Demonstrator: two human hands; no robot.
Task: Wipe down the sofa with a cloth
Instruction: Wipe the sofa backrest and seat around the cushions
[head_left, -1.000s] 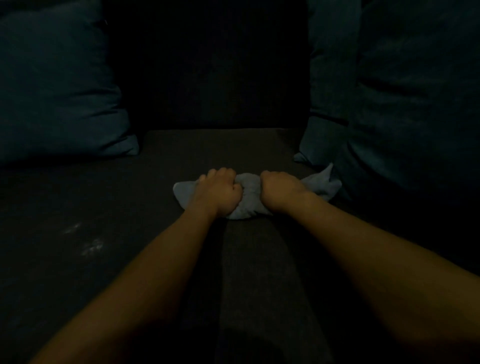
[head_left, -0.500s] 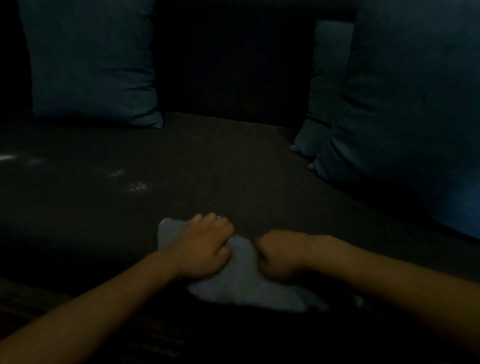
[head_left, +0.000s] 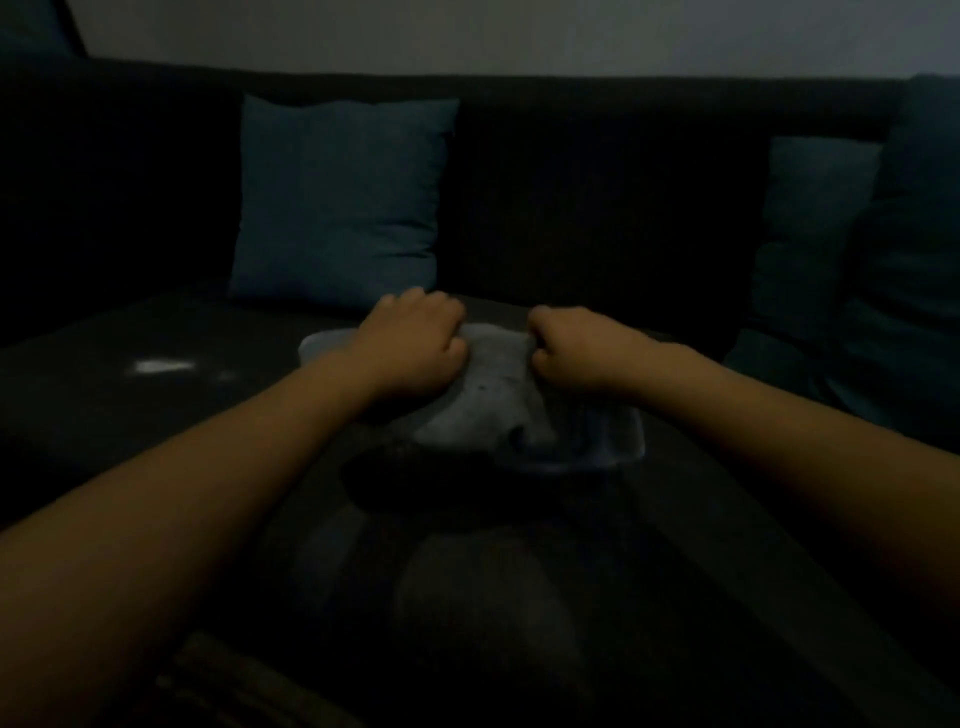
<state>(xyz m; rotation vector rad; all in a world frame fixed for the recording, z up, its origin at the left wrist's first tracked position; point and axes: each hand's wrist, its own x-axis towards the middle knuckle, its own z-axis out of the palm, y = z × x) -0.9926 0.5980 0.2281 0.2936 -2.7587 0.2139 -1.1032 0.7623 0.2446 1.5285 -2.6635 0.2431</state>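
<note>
Sofa (head_left: 171, 415): 3 cushions, 1 cloth (head_left: 498, 395) gripped by 2 hands.

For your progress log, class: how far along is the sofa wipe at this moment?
Done: cannot tell, since the dim seat shows no clear wiped strip. In hand: both the left hand and right hand grip the cloth, bunched on the sofa seat. Left: a pale smear on the seat to the left, and probably the areas by the pillows.
</note>
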